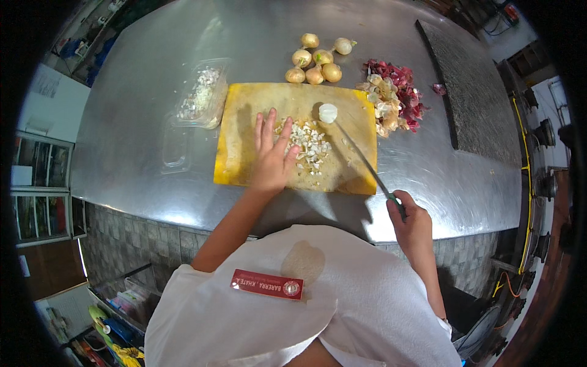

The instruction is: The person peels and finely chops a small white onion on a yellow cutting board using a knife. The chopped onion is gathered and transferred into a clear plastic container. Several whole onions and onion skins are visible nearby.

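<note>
My left hand is spread over a yellow cutting board, its fingers apart at the left edge of a heap of chopped onion. In my right hand is the green handle of a kitchen knife. The blade slants up and left across the board's right part. Its tip is at a peeled white onion piece; whether the two touch I cannot tell. Left of the board stands a clear plastic container with chopped onion in it.
Several unpeeled onions sit beyond the board. Red and tan onion skins are piled by its right edge. A dark stone slab lies farther right on the steel table. A clear plastic lid rests at left.
</note>
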